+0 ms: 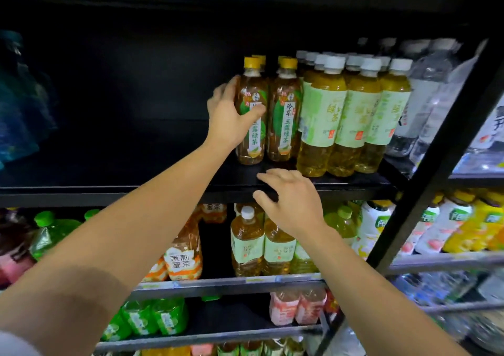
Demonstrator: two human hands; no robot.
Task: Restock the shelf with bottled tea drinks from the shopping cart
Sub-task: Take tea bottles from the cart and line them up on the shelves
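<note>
My left hand (227, 115) grips a yellow-capped green tea bottle (252, 88) that stands upright on the black shelf (114, 189). A second yellow-capped tea bottle (285, 113) stands right beside it, with more of the same behind. To their right stand white-capped green tea bottles (324, 115) in a row. My right hand (293, 200) hovers at the shelf's front edge below these bottles, fingers loosely spread, holding nothing. The shopping cart is out of view.
The left stretch of the black shelf is dark and bare. Clear water bottles (425, 88) fill its right end. A slanted black shelf post (436, 148) runs down the right. Lower shelves hold orange-label tea (184, 257), green soda bottles (51, 235) and white drinks (373, 233).
</note>
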